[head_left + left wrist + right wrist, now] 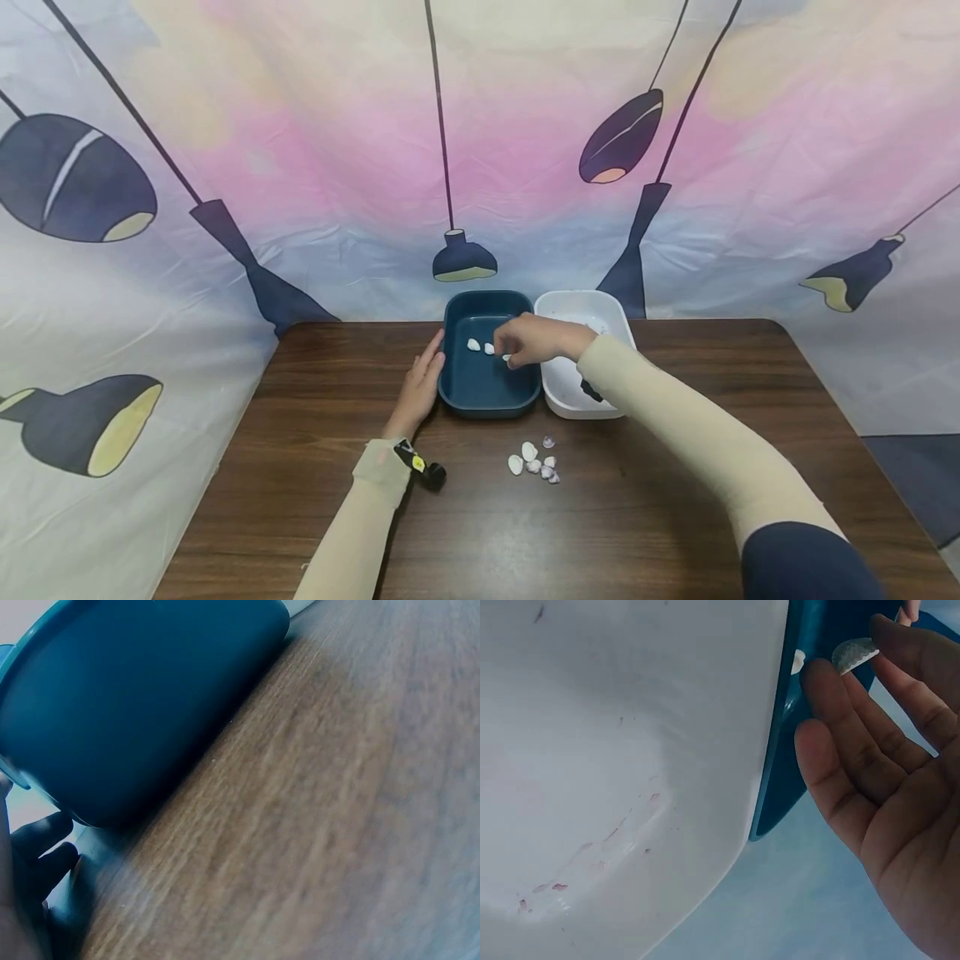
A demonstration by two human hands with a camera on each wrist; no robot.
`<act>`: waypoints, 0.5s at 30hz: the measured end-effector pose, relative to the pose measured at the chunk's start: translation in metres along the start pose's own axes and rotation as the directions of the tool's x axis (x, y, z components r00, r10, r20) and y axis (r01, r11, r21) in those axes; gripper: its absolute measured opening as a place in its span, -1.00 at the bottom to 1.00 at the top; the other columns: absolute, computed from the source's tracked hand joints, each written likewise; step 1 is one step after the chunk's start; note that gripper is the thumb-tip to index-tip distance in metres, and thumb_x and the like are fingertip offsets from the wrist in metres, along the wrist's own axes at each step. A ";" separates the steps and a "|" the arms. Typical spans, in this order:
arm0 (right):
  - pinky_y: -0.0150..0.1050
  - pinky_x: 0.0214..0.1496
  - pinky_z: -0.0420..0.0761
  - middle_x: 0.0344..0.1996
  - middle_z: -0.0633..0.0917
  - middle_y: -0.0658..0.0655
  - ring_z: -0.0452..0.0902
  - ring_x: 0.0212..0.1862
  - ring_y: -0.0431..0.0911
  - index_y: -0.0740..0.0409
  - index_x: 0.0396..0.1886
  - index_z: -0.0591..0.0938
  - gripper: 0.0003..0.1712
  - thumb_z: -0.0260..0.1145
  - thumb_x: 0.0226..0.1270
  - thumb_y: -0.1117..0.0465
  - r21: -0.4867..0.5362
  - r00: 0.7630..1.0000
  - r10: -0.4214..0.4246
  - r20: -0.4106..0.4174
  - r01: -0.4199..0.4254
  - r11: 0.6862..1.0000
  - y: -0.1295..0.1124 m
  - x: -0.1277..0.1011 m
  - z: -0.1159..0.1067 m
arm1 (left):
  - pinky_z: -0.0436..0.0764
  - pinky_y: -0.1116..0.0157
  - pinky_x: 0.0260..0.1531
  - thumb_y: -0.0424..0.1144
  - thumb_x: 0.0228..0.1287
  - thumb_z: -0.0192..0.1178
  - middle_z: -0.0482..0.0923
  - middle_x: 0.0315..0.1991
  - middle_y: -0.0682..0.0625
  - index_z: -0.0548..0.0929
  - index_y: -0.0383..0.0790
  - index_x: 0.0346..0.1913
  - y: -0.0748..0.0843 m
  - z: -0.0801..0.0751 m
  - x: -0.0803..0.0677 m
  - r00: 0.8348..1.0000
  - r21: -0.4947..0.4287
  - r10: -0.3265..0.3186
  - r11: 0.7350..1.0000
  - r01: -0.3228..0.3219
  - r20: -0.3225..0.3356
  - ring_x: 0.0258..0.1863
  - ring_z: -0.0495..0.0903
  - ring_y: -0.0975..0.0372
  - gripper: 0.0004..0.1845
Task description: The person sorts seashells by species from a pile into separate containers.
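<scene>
A dark teal tray (489, 393) stands on the table, with two white seashells (473, 344) in a row on its floor. Over that tray, my right hand (542, 337) pinches another seashell (853, 654) between thumb and fingertips; the right wrist view shows its ridged, scalloped edge. My left hand (417, 390) rests against the tray's left side, its fingers fairly straight along the wall. The left wrist view shows the tray's outer wall and only part of the hand.
Touching the teal tray on the right is a white tray (573, 407) with small reddish specks inside, partly hidden by my right forearm. Several loose shells (529, 452) lie on the brown wooden table (315, 508) in front. A patterned cloth (337, 167) hangs behind.
</scene>
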State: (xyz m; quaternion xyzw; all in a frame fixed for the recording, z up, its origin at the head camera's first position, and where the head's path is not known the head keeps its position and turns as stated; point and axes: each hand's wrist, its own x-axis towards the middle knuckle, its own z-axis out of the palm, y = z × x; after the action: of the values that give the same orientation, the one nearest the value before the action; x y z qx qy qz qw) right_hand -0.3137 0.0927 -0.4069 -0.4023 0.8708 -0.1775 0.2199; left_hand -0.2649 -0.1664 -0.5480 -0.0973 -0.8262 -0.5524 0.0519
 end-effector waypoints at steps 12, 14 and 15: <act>-0.25 -0.17 0.55 -0.41 0.62 -0.02 0.49 -0.31 -0.12 0.20 -0.28 0.72 -0.88 0.33 0.48 0.43 -0.114 0.999 0.002 -0.052 -0.008 0.993 0.008 0.017 0.008 | -0.25 -0.06 0.65 -0.08 0.78 -0.17 0.21 0.64 -0.12 0.23 -0.09 0.68 0.001 0.000 0.000 1.000 -0.005 0.012 1.000 -0.012 -0.003 0.63 0.14 -0.02 -0.44; -0.23 -0.15 0.58 -0.37 0.65 -0.01 0.51 -0.29 -0.11 0.22 -0.23 0.75 -0.87 0.30 0.49 0.43 -0.130 0.999 0.017 -0.050 -0.023 0.991 0.007 0.019 0.008 | -0.25 -0.06 0.65 -0.07 0.77 -0.17 0.21 0.64 -0.11 0.23 -0.08 0.68 0.001 0.000 0.000 1.000 0.001 0.008 1.000 -0.008 -0.002 0.63 0.14 -0.02 -0.44; -0.21 -0.13 0.59 -0.35 0.67 0.00 0.52 -0.27 -0.10 0.22 -0.22 0.76 -0.86 0.29 0.51 0.43 -0.135 0.998 0.025 -0.050 -0.032 0.990 0.006 0.019 0.008 | -0.25 -0.05 0.65 -0.07 0.77 -0.17 0.21 0.64 -0.11 0.22 -0.08 0.68 0.001 0.000 0.000 1.000 0.003 0.006 1.000 -0.006 -0.002 0.63 0.14 -0.02 -0.44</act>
State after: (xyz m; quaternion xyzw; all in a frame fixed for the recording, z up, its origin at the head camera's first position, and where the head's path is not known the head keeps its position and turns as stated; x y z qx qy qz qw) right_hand -0.3246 0.0803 -0.4214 -0.3995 0.8915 -0.1242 0.1736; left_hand -0.2647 -0.1663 -0.5467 -0.0992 -0.8266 -0.5512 0.0547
